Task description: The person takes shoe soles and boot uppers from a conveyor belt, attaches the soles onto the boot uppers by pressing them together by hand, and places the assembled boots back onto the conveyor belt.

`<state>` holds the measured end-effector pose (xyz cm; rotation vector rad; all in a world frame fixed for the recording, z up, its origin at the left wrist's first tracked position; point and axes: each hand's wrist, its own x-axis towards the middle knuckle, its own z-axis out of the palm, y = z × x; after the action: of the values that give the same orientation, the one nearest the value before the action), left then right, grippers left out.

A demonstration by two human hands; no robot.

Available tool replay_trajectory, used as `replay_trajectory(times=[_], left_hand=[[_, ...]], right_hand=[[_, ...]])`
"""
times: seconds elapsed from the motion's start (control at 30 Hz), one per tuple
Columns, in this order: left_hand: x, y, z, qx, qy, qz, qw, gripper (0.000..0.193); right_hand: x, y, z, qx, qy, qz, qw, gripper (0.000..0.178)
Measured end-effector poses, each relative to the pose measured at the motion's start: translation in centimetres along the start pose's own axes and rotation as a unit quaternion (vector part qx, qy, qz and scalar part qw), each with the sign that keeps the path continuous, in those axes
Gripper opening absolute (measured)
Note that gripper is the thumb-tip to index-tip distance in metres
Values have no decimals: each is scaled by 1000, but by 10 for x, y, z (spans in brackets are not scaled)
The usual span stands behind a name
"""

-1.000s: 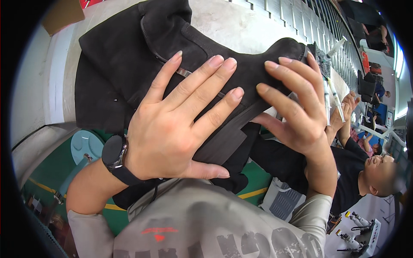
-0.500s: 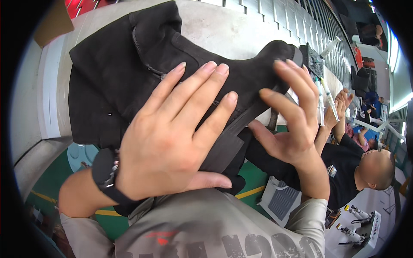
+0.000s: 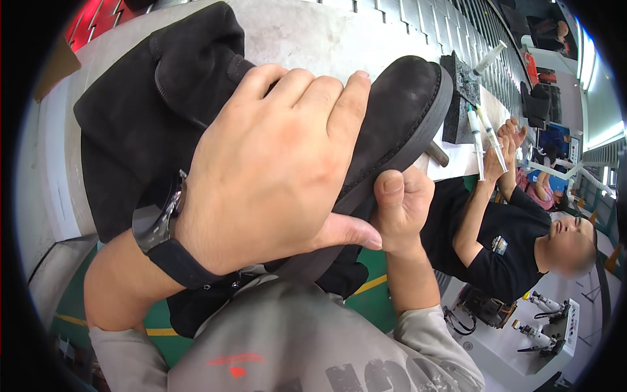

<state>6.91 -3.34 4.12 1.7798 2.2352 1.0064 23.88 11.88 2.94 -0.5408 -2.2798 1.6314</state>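
A tall black suede boot (image 3: pixel 398 88) lies across the bench in front of me, its toe to the right and its thick dark sole facing toward me. The wide shaft, with a zip, spreads slackly to the left. My left hand (image 3: pixel 274 170), with a black watch on its wrist, is wrapped over the instep, thumb low by the sole edge. At the sole, my right hand (image 3: pixel 405 206) is closed with its thumb pressed up against the edge; part of its grip is hidden. From beneath the toe sticks the end of a short brown rod (image 3: pixel 437 154).
The pale bench top (image 3: pixel 294 29) meets metal rollers (image 3: pixel 424 26) at the back. Two syringes (image 3: pixel 483 140) and a dark block (image 3: pixel 460 98) are at the right. A co-worker in a black shirt (image 3: pixel 493 238) stands to the right, beside a white machine (image 3: pixel 548 336).
The boot has turned so that its toe and sole edge show. My right hand has moved from over the toe down to the sole. My left hand has closed over the instep.
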Motion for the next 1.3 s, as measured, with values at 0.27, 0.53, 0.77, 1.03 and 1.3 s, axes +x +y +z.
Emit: replay_trajectory(times=[0.27,0.53,0.77,1.03,1.3], left_hand=[[4,0,2,-22,10,-7,1000,132],[4,0,1,-32,1,-18,999,119],[1,-1,4,-25,27,-23,999,101],[-1,-5,9,-15,25,-4,1000,100],[-1,6,10,20,51,-4,998,116]], right_hand=[[0,13,-1,0,16,-50,999,60],[22,54,-20,11,255,-212,943,64],[89,-10,9,-107,268,-335,897,56],[97,-17,-2,-270,146,-309,900,45],[3,-5,-25,-63,69,17,995,29]])
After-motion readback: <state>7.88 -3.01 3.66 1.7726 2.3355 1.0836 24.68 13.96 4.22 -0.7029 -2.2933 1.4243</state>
